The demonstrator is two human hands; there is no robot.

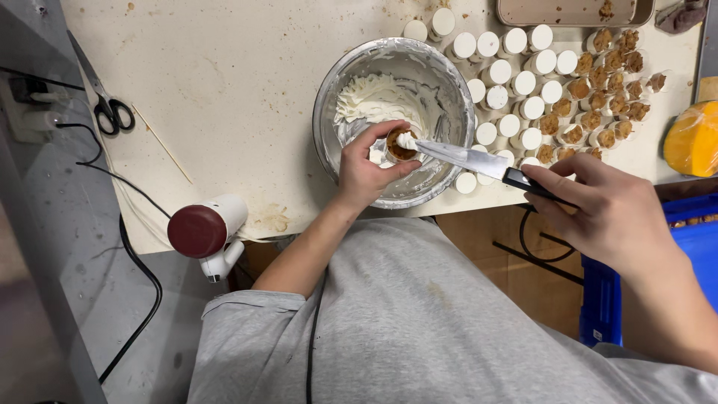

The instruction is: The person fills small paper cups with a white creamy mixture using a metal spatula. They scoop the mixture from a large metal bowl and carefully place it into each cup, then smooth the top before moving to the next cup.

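Observation:
My left hand (364, 173) holds a small round cup (399, 145) with brown filling over a metal bowl (329, 97) that has white cream (374, 101) in it. My right hand (609, 211) grips the black handle of a knife (467, 158). The blade's tip carries a dab of white cream and touches the top of the cup. Both sit above the near side of the bowl.
Several small cups topped with white cream (512, 97) and several with bare brown filling (606, 90) crowd the table right of the bowl. Scissors (111, 112), a thin skewer (161, 144) and a white hand-held appliance (206, 232) lie left. A tray (523, 13) sits behind, an orange wrapped block (692, 141) and a blue crate (695, 239) right.

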